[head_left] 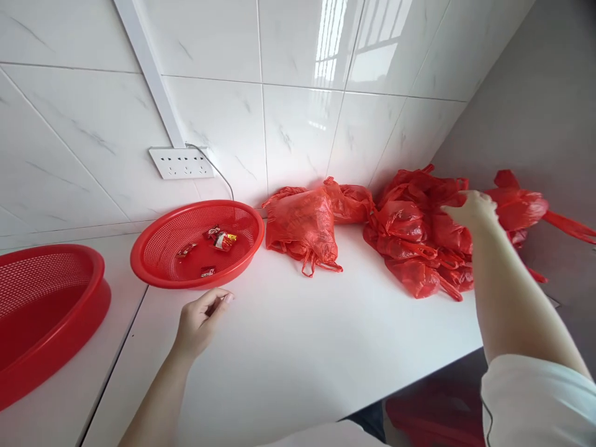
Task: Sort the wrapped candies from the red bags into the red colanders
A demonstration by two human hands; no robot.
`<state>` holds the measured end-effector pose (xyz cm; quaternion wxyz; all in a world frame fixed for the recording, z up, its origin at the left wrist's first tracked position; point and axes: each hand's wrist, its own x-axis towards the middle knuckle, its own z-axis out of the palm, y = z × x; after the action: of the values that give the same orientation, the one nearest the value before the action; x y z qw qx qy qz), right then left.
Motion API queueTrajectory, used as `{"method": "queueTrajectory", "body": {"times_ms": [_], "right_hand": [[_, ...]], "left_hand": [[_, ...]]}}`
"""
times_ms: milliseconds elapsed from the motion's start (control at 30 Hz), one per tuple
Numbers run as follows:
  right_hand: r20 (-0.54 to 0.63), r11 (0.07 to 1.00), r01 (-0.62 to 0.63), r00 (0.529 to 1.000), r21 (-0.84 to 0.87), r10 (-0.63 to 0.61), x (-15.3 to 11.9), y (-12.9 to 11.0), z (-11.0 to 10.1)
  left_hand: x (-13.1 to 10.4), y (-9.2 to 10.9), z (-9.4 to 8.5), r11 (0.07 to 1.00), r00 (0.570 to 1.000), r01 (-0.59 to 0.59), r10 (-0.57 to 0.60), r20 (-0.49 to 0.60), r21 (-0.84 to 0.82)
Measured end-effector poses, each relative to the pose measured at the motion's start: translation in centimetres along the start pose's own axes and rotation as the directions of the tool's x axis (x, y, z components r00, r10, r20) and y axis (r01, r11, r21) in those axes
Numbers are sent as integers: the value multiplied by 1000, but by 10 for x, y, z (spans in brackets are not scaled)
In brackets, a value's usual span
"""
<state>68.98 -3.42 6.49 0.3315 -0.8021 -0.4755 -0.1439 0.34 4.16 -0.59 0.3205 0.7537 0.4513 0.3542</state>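
Observation:
My left hand (202, 320) is above the white table just in front of a round red basket (198, 282). Its fingers are curled together, and whatever may be between them is too small to make out. Several small wrapped packets (223, 241) lie inside that basket. At the right, my right hand (472, 211) reaches into a pile of tied red plastic bags (405, 223), its fingers bent against the red plastic and partly hidden. Another red bag (519, 205) is just beyond that hand.
A second red basket (93, 304) stands at the left edge. More filled red bags (302, 223) lie against the tiled wall in the middle. A socket strip (181, 164) with a cable is on the wall. Something red is below the table's front edge.

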Motion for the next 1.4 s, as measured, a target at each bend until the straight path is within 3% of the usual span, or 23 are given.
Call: {"method": "queueTrajectory", "body": {"times_ms": [33,67,100,200,300,467,567,700,767,800,867,933,1000,1100,1167,1233,1333,1400], "right_hand": [[-37,985,-165,986,-45,163,-11,-10,18],[-45,969,-237,971,-67,234,-24,-22,37],[-43,970,-233,972,-73,231,-37,-37,55],[-36,998,-42,998,-35,41,-67,-82,99],[-44,993,110,993,33,-109,-72,-124,126],[-87,943,256,966,211,-243,-36,-180,145],[-70,921,179,984,345,-165,-4,-200,149],[-90,920,11,996,391,26,37,-225,147],[-153,908,60,988,414,5,48,-252,147],[-164,896,128,985,426,-63,49,-269,149],[-40,851,314,944,420,-329,45,-308,160],[241,829,446,810,337,-534,35,-342,179],[425,847,452,733,279,-531,24,-366,204],[510,897,390,739,208,-440,13,-380,228],[475,904,381,769,196,-427,11,-381,225],[352,886,398,815,240,-461,7,-381,204],[-26,761,425,879,490,-475,-13,-386,152],[-133,626,371,910,686,-394,-40,-390,115]], "left_hand": [[-1,-2,2,1000,1000,18,-18,17,-10],[-1,-4,4,999,999,34,-33,39,-23],[-2,-6,6,998,997,50,-48,63,-39],[-3,-10,12,991,986,104,-93,138,-81],[-4,-12,15,989,976,130,-114,186,-77],[-2,-29,20,938,934,283,-223,281,-198],[2,-46,26,892,897,368,-267,351,-262],[4,-59,35,865,902,389,-287,323,-318],[4,-61,37,856,897,405,-305,320,-322],[3,-61,37,852,893,414,-311,325,-320],[3,-60,37,847,886,426,-319,338,-318],[2,-58,36,843,884,430,-320,341,-323],[0,-57,35,841,883,432,-319,345,-326],[-2,-57,34,842,879,436,-321,353,-318],[-3,-59,35,845,879,433,-319,354,-314],[-3,-60,36,848,884,425,-313,348,-316],[-3,-49,31,854,891,406,-291,347,-325],[-4,-29,18,864,899,377,-254,357,-334]]}}
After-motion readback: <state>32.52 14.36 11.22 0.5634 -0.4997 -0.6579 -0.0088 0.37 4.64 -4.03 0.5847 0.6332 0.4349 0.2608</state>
